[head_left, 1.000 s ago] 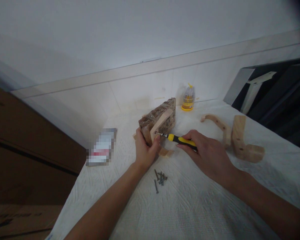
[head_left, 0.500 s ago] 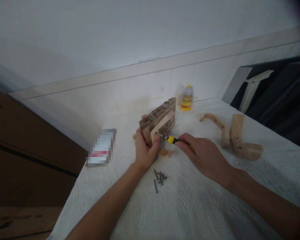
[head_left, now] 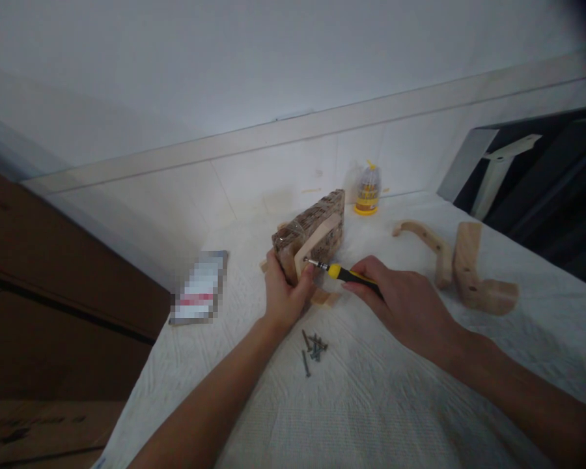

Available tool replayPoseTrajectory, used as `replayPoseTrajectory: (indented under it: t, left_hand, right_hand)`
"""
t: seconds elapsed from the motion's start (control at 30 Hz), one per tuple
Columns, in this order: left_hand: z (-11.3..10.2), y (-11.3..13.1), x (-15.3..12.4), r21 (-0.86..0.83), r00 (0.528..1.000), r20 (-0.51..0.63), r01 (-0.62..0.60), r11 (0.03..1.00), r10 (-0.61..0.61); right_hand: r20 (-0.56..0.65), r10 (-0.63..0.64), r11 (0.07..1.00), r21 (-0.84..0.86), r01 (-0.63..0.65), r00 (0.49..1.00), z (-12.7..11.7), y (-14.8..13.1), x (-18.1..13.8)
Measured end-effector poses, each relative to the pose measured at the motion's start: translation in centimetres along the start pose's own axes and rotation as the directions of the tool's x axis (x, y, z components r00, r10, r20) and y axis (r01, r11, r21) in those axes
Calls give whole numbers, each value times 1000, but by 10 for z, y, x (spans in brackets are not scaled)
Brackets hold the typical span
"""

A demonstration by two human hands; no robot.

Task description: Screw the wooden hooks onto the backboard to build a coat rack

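My left hand (head_left: 286, 293) grips the near end of a brown block wrapped in clear film (head_left: 315, 218), together with a curved wooden piece (head_left: 322, 233) lying along its side. The thumb presses by the lower end of the wooden piece, near a dark hole or screw head. My right hand (head_left: 395, 293) is closed around a yellow and black screwdriver (head_left: 339, 271), whose tip meets that spot. Below the block, another bit of pale wood (head_left: 325, 298) shows on the cloth. Several loose screws (head_left: 315, 346) lie in front of my left hand.
To the right are a curved wooden piece (head_left: 422, 236) and an L-shaped wooden piece (head_left: 469, 267). A yellow-based clear bit case (head_left: 367, 192) stands by the wall. A blurred-out flat item (head_left: 200, 286) lies left on the white cloth (head_left: 371, 404); cardboard boxes (head_left: 53, 312) stand beyond that edge.
My right hand's grip on the screwdriver has shifted slightly, showing more of the black handle. The screwdriver tip stays at the same spot on the wooden piece. The view has moved a little.
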State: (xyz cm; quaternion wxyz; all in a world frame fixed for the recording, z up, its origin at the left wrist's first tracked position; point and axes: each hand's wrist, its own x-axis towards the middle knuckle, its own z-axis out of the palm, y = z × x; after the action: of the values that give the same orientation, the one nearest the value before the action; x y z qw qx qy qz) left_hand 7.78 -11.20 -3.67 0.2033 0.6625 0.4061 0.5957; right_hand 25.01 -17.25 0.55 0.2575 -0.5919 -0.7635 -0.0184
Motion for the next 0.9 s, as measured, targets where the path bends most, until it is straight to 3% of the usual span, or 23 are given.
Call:
replayPoseTrajectory:
  t: [0.2, 0.4, 0.5, 0.63, 0.8, 0.9]
  left_hand:
    - [-1, 1, 0, 36, 1000, -5, -10, 999, 11]
    - [-2, -3, -1, 40, 999, 33, -41, 998, 39]
    - [-2, -3, 0, 20, 997, 61, -58, 998, 57]
    - [-1, 0, 1, 4, 996, 72, -49, 999, 48]
    - [-1, 0, 0, -7, 997, 63, -46, 999, 46]
    - [-1, -2, -1, -29, 998, 60, -25, 999, 27]
  right_hand:
    - [243, 60, 929, 342, -144, 968, -4, -2, 5]
    - [401, 75, 679, 650, -341, 913, -5, -2, 8]
    - [528, 107, 501, 703, -504, 843, -7, -2, 10]
    - [678, 86, 190, 709, -680, 730, -6, -1, 13]
    - [824, -176, -255, 490, -834, 538, -4, 3, 12]
    - [795, -341, -437, 339, -833, 503, -3, 4, 9]
